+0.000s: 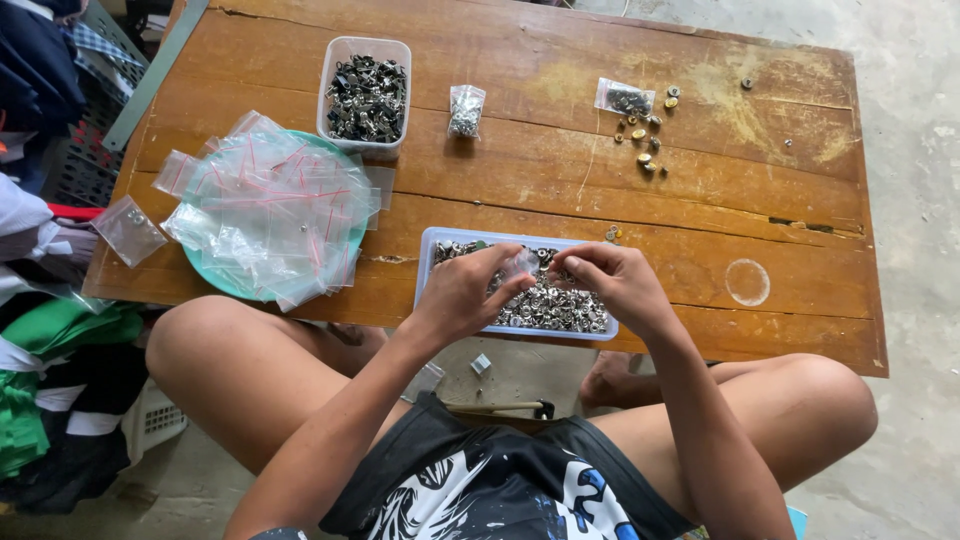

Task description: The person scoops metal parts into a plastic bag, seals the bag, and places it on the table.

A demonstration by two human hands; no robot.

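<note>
The wood bench (520,190) is the biggest thing, low in front of my bent knees. On its left side sits a round green plate (215,275) w/ a heap of little clear bags (270,215) w/ red strips piled on it. One more clear bag (128,230) lies at the left edge. At the back stands a clear tub (366,95) full of dark metal bits. Right at the near edge is a flat clear tray (440,245) full of small shiny metal bits (550,305). My left hand (462,292) & right hand (612,282) are both over that tray, close to each other. Left grip is pinched shut on a small clear bag (520,265), held just above the shiny bits. Right grip has its fingertips pressed together by the bag's mouth; can't tell if a bit is in them. Farther back: a small filled bag (466,110), another filled bag (625,99), & loose gold bits (648,140) beside it.
</note>
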